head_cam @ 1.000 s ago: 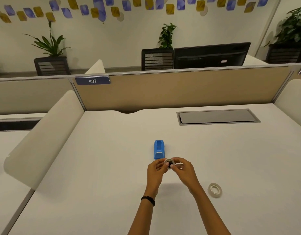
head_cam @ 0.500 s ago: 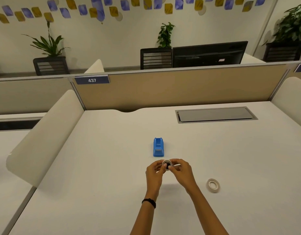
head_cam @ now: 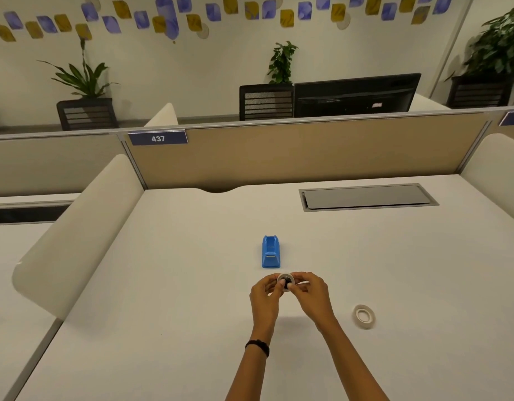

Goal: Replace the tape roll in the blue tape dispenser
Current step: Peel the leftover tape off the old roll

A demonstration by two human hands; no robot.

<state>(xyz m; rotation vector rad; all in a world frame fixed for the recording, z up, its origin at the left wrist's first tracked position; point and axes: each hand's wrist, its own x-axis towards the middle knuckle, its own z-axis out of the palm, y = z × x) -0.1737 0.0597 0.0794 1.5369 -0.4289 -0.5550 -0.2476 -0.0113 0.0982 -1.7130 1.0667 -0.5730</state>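
Here the left hand [head_cam: 265, 296] and right hand [head_cam: 310, 293] pinch one tape roll [head_cam: 285, 282] together, fingers closed on it. The blue tape dispenser [head_cam: 270, 252] stands just beyond, long axis pointing away. A second roll [head_cam: 364, 316] lies flat nearer the right hand.

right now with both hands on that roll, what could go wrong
1. The tape roll with its dark hub is pinched only by fingertips of the left hand and right hand; it might slip onto the desk.
2. The second roll lies loose nearby and could be mixed up.
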